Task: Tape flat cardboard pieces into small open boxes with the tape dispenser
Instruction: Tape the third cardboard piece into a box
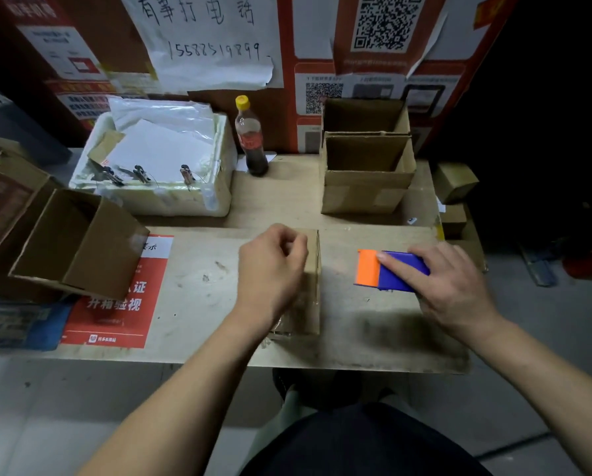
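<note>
A small cardboard piece (310,286) lies on the table in the middle, with clear tape showing at its near end. My left hand (270,273) rests on top of it with fingers curled, covering its left part. To the right lies the orange and blue tape dispenser (384,269). My right hand (449,283) lies over its blue end with fingers fairly straight, index finger reaching toward the orange part.
Open cardboard boxes stand at the back right (366,173) and lie tipped at the left (78,245). A white foam box with papers and clips (157,159) and a cola bottle (251,139) stand at the back. A red leaflet (116,304) lies left of the work spot.
</note>
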`<move>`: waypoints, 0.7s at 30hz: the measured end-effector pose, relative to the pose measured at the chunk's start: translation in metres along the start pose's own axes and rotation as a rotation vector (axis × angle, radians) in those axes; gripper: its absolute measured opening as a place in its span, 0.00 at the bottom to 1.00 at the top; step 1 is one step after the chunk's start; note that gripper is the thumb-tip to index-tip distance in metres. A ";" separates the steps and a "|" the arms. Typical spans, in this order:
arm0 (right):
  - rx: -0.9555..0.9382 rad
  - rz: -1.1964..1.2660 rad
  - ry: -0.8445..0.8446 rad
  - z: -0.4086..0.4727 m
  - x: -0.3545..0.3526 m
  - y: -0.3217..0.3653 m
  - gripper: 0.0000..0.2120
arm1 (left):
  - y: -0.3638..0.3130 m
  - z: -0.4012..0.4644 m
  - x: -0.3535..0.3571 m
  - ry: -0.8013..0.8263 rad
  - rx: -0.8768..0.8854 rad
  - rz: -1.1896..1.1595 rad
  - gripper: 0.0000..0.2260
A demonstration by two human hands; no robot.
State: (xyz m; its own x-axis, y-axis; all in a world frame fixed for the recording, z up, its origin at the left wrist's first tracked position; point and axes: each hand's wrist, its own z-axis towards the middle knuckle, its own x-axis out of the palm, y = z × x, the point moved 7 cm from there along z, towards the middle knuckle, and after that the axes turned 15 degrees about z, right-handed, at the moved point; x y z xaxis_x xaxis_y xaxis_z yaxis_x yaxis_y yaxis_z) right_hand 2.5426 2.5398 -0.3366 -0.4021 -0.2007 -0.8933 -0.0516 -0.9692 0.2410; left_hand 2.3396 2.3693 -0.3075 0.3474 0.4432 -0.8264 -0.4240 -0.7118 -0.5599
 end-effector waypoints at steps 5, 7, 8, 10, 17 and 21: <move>0.575 -0.011 0.479 -0.009 0.080 -0.037 0.30 | -0.069 -0.024 0.020 -0.123 0.451 0.335 0.07; 0.926 0.326 0.564 -0.034 0.106 -0.057 0.29 | -0.065 -0.016 0.011 -0.097 0.396 0.308 0.08; 1.020 0.477 0.530 -0.043 0.115 -0.059 0.30 | -0.062 -0.013 0.009 -0.078 0.379 0.301 0.08; 1.081 0.596 0.542 -0.053 0.131 -0.057 0.32 | -0.061 -0.009 0.008 -0.038 0.389 0.290 0.08; 0.947 1.165 0.088 0.013 0.088 -0.036 0.19 | -0.057 -0.005 0.013 0.027 0.421 0.278 0.07; 0.948 1.804 0.117 0.041 0.076 0.004 0.23 | -0.034 0.005 0.010 0.061 0.237 0.161 0.06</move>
State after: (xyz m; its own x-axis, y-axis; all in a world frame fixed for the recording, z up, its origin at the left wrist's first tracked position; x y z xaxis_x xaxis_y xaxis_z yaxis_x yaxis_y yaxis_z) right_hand 2.4746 2.5265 -0.3878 -0.4847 -0.6948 0.5313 -0.1216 0.6551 0.7457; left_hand 2.3531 2.4012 -0.2971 0.3064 0.2966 -0.9045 -0.6588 -0.6198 -0.4264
